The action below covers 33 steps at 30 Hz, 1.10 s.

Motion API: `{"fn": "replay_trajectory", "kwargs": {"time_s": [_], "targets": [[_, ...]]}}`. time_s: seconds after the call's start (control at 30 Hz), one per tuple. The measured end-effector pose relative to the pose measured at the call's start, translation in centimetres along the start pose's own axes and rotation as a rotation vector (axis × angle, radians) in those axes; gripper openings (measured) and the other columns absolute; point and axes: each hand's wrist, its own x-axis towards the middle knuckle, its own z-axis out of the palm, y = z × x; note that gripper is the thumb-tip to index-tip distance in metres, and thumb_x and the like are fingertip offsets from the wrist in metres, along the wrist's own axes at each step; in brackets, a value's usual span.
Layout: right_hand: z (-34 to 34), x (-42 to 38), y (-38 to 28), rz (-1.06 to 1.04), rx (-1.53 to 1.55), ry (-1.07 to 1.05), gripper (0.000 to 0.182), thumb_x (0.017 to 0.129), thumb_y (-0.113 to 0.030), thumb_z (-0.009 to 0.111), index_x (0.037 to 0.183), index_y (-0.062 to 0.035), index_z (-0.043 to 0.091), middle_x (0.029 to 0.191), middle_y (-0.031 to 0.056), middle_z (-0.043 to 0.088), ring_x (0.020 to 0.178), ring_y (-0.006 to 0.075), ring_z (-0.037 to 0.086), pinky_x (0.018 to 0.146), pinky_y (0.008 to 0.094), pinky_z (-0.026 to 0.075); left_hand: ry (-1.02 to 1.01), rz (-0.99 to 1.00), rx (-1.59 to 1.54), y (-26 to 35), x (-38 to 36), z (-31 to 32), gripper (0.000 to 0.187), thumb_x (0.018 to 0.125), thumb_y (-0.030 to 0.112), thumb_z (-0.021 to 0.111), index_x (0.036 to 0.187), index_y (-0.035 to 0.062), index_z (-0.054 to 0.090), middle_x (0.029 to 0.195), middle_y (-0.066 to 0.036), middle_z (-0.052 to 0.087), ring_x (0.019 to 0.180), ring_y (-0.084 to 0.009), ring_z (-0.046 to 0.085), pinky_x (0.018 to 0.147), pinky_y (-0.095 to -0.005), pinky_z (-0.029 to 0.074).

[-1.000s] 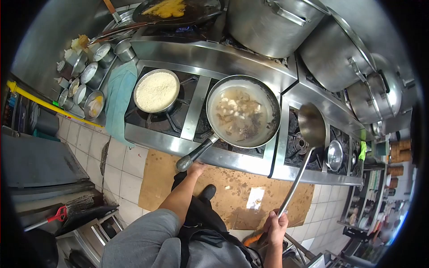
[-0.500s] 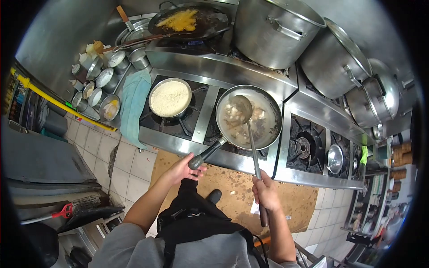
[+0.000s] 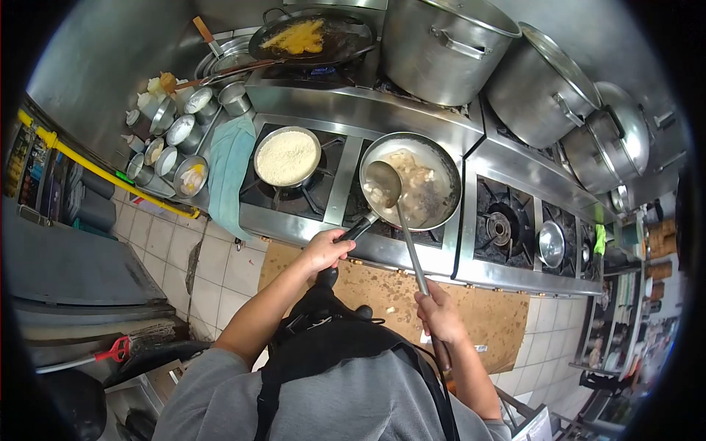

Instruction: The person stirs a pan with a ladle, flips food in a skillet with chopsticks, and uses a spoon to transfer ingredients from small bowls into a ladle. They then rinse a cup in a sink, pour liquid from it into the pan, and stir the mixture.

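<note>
A frying pan (image 3: 450,158) sits on the front burner, holding pale liquid with chunks of food (image 3: 419,176). My left hand (image 3: 326,251) is closed round the end of its black handle (image 3: 359,227). In my right hand (image 3: 441,314) is the long handle of a ladle (image 3: 384,183). The ladle's bowl rests in the left part of the pan, among the chunks, and its handle crosses the pan's near rim. To the left, a pan of white grains (image 3: 287,157), rice-like, stands on the neighbouring burner.
Behind stands a wok (image 3: 346,37) with yellow food frying. Large stock pots (image 3: 445,59) line the back right. A teal towel (image 3: 232,173) hangs over the stove edge beside small seasoning containers (image 3: 184,132). A metal bowl (image 3: 550,244) sits on the right burners.
My left hand has gone from open beside the pan handle to closed round it. The ladle's bowl has shifted left and nearer within the pan.
</note>
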Motion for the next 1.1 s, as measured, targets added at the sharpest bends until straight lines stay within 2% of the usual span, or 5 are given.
{"fn": "replay_trajectory", "kwargs": {"time_s": [0.43,0.53,0.73,0.9,1.1], "targets": [[-1.3,-3.0,0.1,0.036,-0.077,-0.01,0.037,0.099,-0.014,0.05,0.134,-0.0026,0.052,0.061,-0.0013,0.046,0.042,0.0082,0.042,0.037,0.0249,0.036,0.024,0.004,-0.001,-1.7,1.1,-0.3,0.04,0.09,0.027,0.068,0.119,0.0006,0.062,0.072,-0.003,0.06,0.048,-0.0089,0.049,0.045,-0.0266,0.043],[-1.4,-1.9,2.8,-0.138,-0.532,0.094,0.051,0.097,-0.024,0.055,0.143,-0.0043,0.045,0.099,0.0268,0.068,0.097,0.0385,0.067,0.086,0.0449,0.052,0.002,-0.005,-0.02,-1.3,0.8,-0.3,0.041,0.09,0.028,0.069,0.119,0.0002,0.062,0.073,-0.003,0.061,0.047,-0.0094,0.05,0.045,-0.0267,0.044],[-0.2,-2.2,0.8,-0.052,-0.846,0.179,0.053,0.096,-0.03,0.053,0.143,-0.0058,0.045,0.097,0.032,0.066,0.096,0.0471,0.064,0.089,0.0518,0.049,-0.004,-0.006,-0.02,-0.7,0.3,-0.9,0.043,0.09,0.028,0.069,0.12,-0.0008,0.061,0.075,-0.003,0.064,0.049,-0.0086,0.052,0.047,-0.0246,0.045],[-0.9,-0.4,2.0,-0.134,-0.826,0.252,0.053,0.095,-0.03,0.054,0.141,-0.0053,0.046,0.095,0.0315,0.067,0.095,0.0476,0.064,0.088,0.0515,0.049,0.704,0.623,0.737,9.8,-2.8,-8.5,0.057,0.084,0.04,0.073,0.123,0.0004,0.06,0.124,-0.02,0.062,0.117,-0.0349,0.059,0.1,-0.0475,0.045],[-0.6,1.3,2.9,-0.053,-0.481,0.277,0.053,0.094,-0.029,0.058,0.14,-0.0036,0.048,0.104,0.0306,0.066,0.1,0.044,0.065,0.085,0.0461,0.05,1.184,0.601,1.625,25.0,0.4,-25.3,0.055,0.082,0.043,0.07,0.12,0.0032,0.064,0.124,-0.018,0.063,0.113,-0.0329,0.061,0.097,-0.0431,0.046]]}}
